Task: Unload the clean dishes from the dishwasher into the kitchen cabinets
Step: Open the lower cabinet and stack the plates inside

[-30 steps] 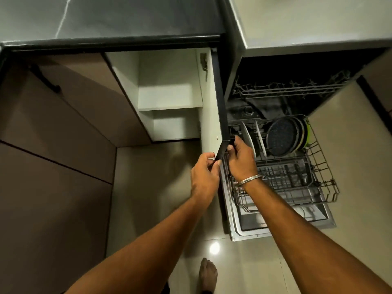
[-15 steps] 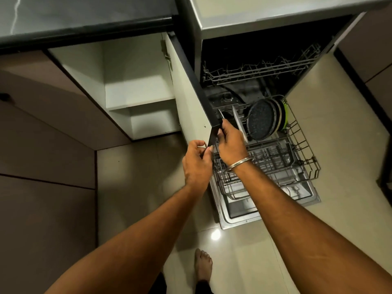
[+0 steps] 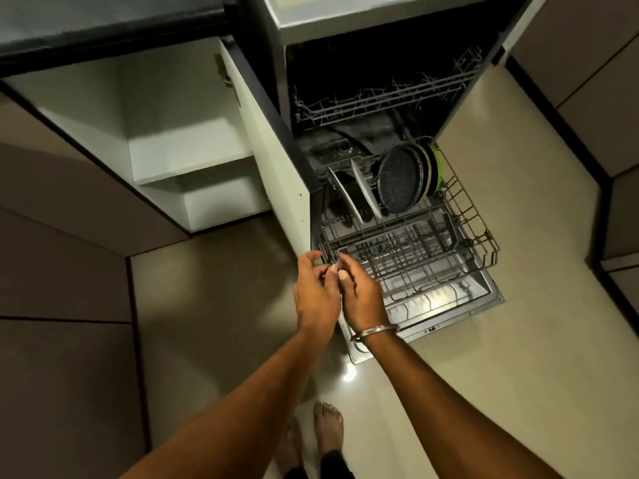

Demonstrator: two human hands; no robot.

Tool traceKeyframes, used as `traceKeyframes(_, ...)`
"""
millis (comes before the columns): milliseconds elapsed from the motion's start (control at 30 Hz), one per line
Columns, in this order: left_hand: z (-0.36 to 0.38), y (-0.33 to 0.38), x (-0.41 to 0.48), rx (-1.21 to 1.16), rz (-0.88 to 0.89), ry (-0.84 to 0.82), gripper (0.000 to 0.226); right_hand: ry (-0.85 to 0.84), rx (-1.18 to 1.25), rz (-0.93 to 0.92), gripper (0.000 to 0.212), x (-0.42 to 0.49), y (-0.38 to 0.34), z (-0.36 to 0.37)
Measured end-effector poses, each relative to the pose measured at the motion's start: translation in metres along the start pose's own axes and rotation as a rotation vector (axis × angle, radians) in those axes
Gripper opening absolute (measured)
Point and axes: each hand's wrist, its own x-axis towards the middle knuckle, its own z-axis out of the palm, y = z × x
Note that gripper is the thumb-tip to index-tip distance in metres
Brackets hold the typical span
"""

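The dishwasher stands open with its lower rack (image 3: 477, 236) pulled out over the dropped door (image 3: 484, 302). At the rack's back stand two white plates (image 3: 366, 193), a dark speckled plate (image 3: 401, 179) and a green-rimmed one (image 3: 436, 165). My left hand (image 3: 316, 288) and my right hand (image 3: 359, 295) hover side by side at the rack's near left corner, fingers loosely curled, touching each other, holding nothing. The open cabinet (image 3: 186, 150) to the left shows bare white shelves.
The cabinet door (image 3: 273, 157) stands open between cabinet and dishwasher, its dark edge beside the rack. The upper rack (image 3: 383, 95) sits inside the dark tub. Dark countertop (image 3: 103, 25) above, closed brown cabinet fronts at left and right, tiled floor, bare feet (image 3: 326, 426) below.
Both hands have let go of the cabinet door's lower corner and drawn back toward me to the rack's near left corner. The view has shifted left and down.
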Motion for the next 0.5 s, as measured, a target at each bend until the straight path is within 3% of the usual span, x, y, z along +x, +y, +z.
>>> traceKeyframes(233, 0.014, -0.027, -0.025, -0.041, -0.072, -0.128, 0.032, 0.061, 0.034, 0.068, 0.035, -0.054, 0.029, -0.011)
traceKeyframes(500, 0.057, -0.006, -0.016, 0.029, -0.039, -0.156, 0.026, 0.112, 0.003, 0.075, 0.032, -0.022, 0.034, -0.051)
